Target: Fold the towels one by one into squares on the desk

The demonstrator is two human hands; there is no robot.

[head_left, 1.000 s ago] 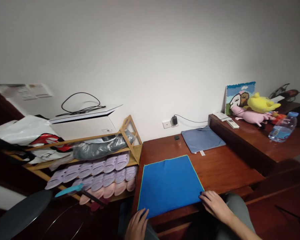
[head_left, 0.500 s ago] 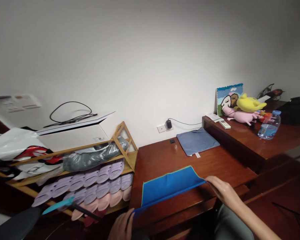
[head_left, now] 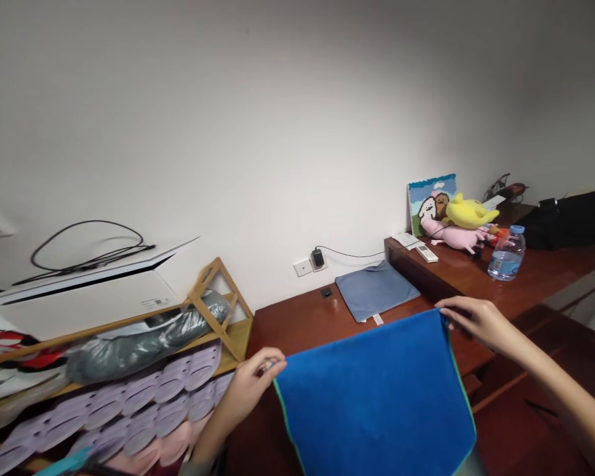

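A blue cloth (head_left: 377, 390) with a green edge hangs spread out between my two hands, above the front of the wooden desk (head_left: 287, 324). My left hand (head_left: 258, 377) pinches its upper left corner. At the upper right corner, the fingers of my right hand (head_left: 471, 317) are closed on the cloth. The lower part of the cloth runs out of view at the bottom. Behind it, a grey-blue folded cloth (head_left: 377, 289) with a white tag lies flat on the desk.
To the left, a wooden rack (head_left: 228, 297) carries several purple slippers (head_left: 158, 390), a plastic-wrapped bundle (head_left: 149, 344) and a white box (head_left: 89, 301). On the raised right section are plush toys (head_left: 453, 235), a remote (head_left: 427, 254) and a water bottle (head_left: 506, 254). A charger (head_left: 318, 257) is plugged into the wall.
Both hands have risen, lifting the cloth off the desk so that it hangs down from its top edge. The view has shifted slightly to the right.
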